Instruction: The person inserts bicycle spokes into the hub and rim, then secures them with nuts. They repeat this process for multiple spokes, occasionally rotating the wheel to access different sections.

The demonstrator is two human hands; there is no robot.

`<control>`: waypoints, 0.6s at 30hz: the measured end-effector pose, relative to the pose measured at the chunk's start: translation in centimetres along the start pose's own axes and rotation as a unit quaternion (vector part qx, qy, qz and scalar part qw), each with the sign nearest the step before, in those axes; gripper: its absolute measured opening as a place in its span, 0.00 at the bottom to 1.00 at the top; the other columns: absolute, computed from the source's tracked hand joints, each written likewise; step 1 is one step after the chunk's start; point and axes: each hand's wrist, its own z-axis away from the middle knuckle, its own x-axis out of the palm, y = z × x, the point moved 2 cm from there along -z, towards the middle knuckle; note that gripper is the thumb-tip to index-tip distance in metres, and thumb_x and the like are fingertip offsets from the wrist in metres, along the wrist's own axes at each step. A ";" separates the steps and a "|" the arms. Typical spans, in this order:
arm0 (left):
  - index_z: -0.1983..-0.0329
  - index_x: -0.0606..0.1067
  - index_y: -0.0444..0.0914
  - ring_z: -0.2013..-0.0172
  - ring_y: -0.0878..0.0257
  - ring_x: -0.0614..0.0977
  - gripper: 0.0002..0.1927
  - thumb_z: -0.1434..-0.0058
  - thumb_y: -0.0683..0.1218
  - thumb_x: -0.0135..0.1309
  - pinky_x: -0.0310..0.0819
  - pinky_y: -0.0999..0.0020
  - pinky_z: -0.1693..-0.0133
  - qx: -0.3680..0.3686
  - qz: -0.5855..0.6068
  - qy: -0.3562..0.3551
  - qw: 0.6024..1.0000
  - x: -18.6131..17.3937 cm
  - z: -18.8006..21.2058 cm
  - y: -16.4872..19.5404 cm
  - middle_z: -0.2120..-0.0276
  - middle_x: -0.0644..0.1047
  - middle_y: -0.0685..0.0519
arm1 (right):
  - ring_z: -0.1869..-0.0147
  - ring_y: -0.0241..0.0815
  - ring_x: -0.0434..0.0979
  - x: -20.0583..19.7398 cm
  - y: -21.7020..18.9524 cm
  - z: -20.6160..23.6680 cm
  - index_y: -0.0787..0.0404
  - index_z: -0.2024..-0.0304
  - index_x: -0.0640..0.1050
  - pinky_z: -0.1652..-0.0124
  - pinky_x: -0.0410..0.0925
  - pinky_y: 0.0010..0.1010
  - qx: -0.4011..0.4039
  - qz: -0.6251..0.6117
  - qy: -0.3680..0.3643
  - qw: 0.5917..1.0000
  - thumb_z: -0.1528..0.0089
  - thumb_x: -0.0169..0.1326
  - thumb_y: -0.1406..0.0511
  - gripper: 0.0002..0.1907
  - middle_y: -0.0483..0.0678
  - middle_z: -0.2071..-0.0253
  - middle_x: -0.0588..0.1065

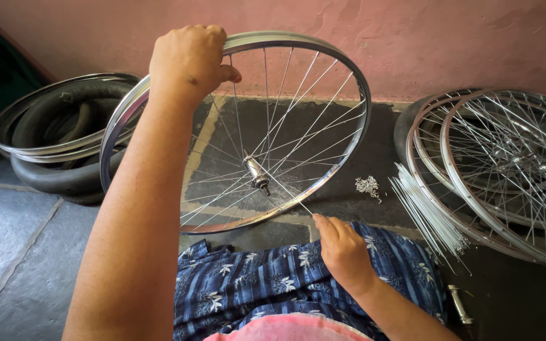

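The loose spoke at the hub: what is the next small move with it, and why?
Probably guide the spoke outward until its free end meets the rim. The right hand pinches that end just short of the rim's near edge, its other end sits at the hub, and the left hand grips the rim's top, holding the wheel upright.

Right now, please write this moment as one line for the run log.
left hand: grips wheel rim top | right hand: pinches loose spoke near hub | wheel: upright on lap
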 end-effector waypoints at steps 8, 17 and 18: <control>0.65 0.79 0.39 0.63 0.48 0.83 0.28 0.54 0.64 0.72 0.76 0.51 0.63 0.000 -0.001 0.000 1.000 0.2 0.0 -0.3 0.66 0.82 0.48 | 0.61 0.49 0.80 0.1 0.0 0.0 0.66 0.50 0.78 0.60 0.74 0.35 -0.004 -0.015 0.011 1.000 0.44 0.55 0.77 0.18 0.51 0.64 0.77; 0.65 0.79 0.40 0.63 0.48 0.83 0.27 0.54 0.64 0.71 0.76 0.52 0.63 -0.011 0.002 -0.010 1.000 0.1 0.0 -0.2 0.67 0.82 0.49 | 0.60 0.49 0.80 0.2 -0.1 0.0 0.67 0.51 0.77 0.59 0.74 0.35 -0.003 -0.010 0.000 1.000 0.45 0.55 0.77 0.18 0.52 0.64 0.77; 0.65 0.79 0.40 0.63 0.48 0.83 0.27 0.54 0.64 0.71 0.76 0.52 0.63 -0.010 0.002 -0.008 1.000 0.1 0.1 -0.2 0.66 0.82 0.49 | 0.61 0.50 0.80 0.3 -0.1 0.0 0.67 0.51 0.77 0.59 0.74 0.36 -0.004 -0.010 -0.002 1.000 0.45 0.55 0.77 0.18 0.52 0.63 0.77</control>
